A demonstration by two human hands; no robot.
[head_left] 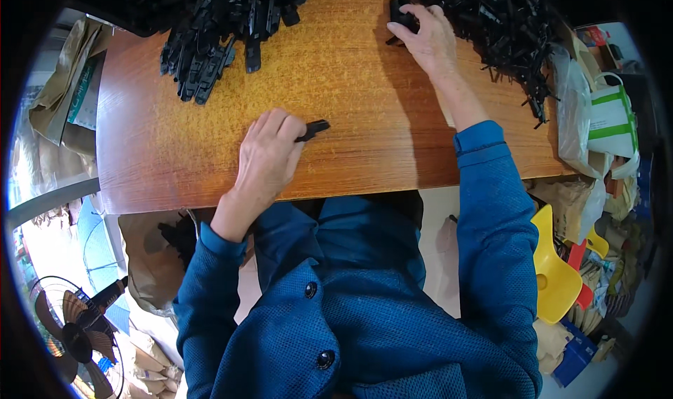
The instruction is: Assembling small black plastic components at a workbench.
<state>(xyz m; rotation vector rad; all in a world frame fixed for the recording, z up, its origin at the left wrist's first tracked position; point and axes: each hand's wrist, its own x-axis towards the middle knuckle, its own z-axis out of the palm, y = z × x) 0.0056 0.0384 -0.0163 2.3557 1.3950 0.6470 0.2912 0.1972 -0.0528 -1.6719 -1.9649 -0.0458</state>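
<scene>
My left hand (270, 150) is closed over the near middle of the wooden table (336, 83). A small black plastic piece (315, 130) sticks out to the right from between its thumb and fingers; the rest of it is hidden in the grip. Farther off and to the right, my right hand (429, 38) curls its thumb and fingers round a black plastic part (402, 12) at the edge of the far right heap. A heap of black plastic parts (210, 55) lies at the far left, and a tangled heap of thin black pieces (508, 34) at the far right.
Clear plastic bags and a white-and-green bag (611, 122) stand beside the table's right edge. Below them is a yellow chair (554, 273). At the left are brown paper bags (63, 83) and, lower down, a fan (77, 339). The table's near edge borders my lap.
</scene>
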